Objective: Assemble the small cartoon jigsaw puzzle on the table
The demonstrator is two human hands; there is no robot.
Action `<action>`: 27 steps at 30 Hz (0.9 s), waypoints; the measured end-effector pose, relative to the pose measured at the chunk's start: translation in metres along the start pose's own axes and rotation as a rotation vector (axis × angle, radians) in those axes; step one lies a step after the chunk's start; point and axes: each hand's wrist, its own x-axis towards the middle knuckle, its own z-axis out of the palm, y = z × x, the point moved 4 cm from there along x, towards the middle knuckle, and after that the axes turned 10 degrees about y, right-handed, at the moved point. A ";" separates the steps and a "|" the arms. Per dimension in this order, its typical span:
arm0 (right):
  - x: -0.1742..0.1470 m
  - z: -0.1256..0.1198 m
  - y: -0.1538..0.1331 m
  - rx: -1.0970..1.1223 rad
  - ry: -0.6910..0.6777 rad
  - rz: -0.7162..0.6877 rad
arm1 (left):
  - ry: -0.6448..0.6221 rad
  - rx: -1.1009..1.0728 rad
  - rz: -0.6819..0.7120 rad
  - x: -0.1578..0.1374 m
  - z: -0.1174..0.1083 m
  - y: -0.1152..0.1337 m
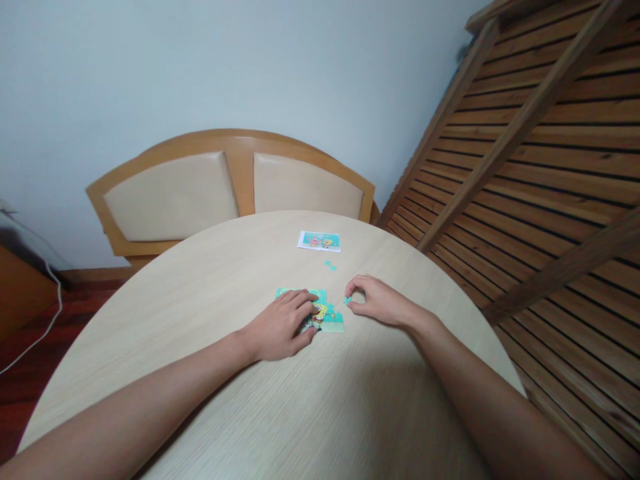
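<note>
A partly assembled jigsaw puzzle [331, 327] in turquoise with a yellow cartoon figure lies flat on the table. My left hand [286, 325] rests palm down over its left part, fingers spread, hiding that side. Just right of the puzzle's notched upper right edge, my right hand [375, 301] pinches a small turquoise puzzle piece [348, 301] between thumb and fingers. Beyond the puzzle are a few loose turquoise pieces [331, 265]. Farther back lies a printed picture sheet [320, 241] showing a pink and a yellow cartoon figure.
The round, light wood table [210, 293] curves away on both sides. Behind it stands a wooden headboard [240, 170] with cream panels against the wall. A slatted wooden frame [540, 153] leans at the right. A white cable [59, 300] hangs at the left.
</note>
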 end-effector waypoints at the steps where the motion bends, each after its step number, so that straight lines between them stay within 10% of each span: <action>1: 0.000 0.000 -0.001 0.026 -0.007 0.021 | -0.001 -0.001 0.001 0.000 0.000 0.000; 27: 0.002 0.008 -0.018 0.248 -0.064 0.081 | -0.012 0.014 -0.005 0.000 0.000 0.000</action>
